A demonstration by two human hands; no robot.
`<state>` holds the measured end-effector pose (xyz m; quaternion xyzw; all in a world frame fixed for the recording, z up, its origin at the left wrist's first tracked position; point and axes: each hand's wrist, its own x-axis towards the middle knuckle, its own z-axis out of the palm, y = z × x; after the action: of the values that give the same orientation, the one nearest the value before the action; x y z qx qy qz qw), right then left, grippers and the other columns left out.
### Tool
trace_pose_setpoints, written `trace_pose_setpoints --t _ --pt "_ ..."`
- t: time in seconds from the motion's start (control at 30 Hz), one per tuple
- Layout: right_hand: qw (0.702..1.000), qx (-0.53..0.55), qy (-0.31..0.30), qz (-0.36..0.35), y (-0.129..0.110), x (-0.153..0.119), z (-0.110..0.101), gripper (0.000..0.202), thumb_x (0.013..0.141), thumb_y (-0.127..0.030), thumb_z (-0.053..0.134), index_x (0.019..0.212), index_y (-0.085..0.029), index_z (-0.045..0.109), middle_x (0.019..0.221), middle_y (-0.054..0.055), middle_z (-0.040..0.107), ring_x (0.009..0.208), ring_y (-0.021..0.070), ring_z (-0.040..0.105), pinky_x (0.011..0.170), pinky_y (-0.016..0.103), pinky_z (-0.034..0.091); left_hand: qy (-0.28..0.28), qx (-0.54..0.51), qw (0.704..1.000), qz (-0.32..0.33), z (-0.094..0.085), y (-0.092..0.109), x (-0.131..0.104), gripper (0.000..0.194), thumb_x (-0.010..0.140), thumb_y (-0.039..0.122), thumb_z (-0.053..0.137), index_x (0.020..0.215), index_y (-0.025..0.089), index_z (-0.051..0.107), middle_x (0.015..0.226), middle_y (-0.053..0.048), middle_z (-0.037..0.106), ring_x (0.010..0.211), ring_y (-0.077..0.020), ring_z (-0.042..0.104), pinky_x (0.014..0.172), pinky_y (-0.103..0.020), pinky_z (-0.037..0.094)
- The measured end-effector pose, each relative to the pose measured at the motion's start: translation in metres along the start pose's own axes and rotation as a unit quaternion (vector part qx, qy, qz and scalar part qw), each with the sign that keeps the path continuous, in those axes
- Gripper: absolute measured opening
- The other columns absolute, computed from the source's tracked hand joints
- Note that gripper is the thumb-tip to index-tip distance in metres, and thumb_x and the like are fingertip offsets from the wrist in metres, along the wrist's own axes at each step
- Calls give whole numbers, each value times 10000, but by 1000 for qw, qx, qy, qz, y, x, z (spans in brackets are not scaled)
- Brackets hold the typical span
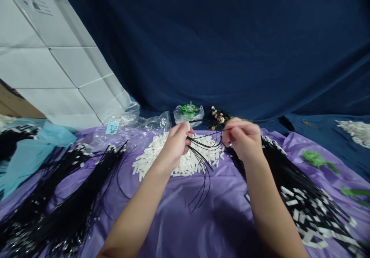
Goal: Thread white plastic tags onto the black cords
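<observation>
Grips a small white piece (188,126) at the fingertips of the left hand (172,145), plus black cords (202,145) fanned below and towards the right fingers, over a pile of white pieces (153,154). Appears to pinch one of the cords in the right hand (243,135); cannot tell exactly where. Best to steady the left grip, separate strands gently and avoid kinks.

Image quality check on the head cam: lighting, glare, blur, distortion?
Head view: dim overall, navy curtain darkest; soft shadow on the purple sheet between the forearms; glints on the clear plastic bag; right hand looks slightly soft; print on the blue label illegible; wide-angle stretch towards the edges, white panels slanting.
</observation>
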<state>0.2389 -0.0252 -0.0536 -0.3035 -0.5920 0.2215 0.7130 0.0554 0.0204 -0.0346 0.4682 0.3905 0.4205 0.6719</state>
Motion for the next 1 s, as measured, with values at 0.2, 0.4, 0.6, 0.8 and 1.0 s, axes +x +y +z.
trace_pose_setpoints --t 0.2,0.4,0.6,0.8,1.0 --pt "953 250 171 1 14 16 -43 155 794 -446 739 810 -292 721 740 -52 602 676 57 592 635 168 533 -8 35 999 9 1 2 -3 302 907 422 518 774 152 502 713 28 388 455 -9 284 390 -137 151" --pt "957 277 84 35 -11 11 -39 95 845 -371 707 909 -312 745 681 -44 575 480 37 377 342 121 290 -50 63 996 36 1 2 -5 308 942 430 455 786 165 479 695 31 375 466 -21 263 406 -142 161" --pt "984 -130 114 46 -30 -12 17 36 776 -206 738 776 -184 710 572 -32 547 446 54 393 389 183 296 -95 88 989 72 0 3 -7 321 928 474 486 807 178 515 646 41 352 458 -32 224 418 -158 175" --pt "944 -323 60 -10 -34 -20 37 62 818 -206 670 769 -168 677 626 -14 575 497 71 425 467 223 345 -134 96 982 96 3 5 -16 328 936 480 477 801 186 530 605 41 365 457 -45 225 434 -170 209" --pt "939 -339 44 -32 -38 -17 37 93 839 -190 634 752 -165 656 641 -18 552 513 73 419 475 230 332 -135 113 977 117 4 6 -21 333 945 481 458 805 190 538 614 35 386 477 -54 250 438 -164 231"
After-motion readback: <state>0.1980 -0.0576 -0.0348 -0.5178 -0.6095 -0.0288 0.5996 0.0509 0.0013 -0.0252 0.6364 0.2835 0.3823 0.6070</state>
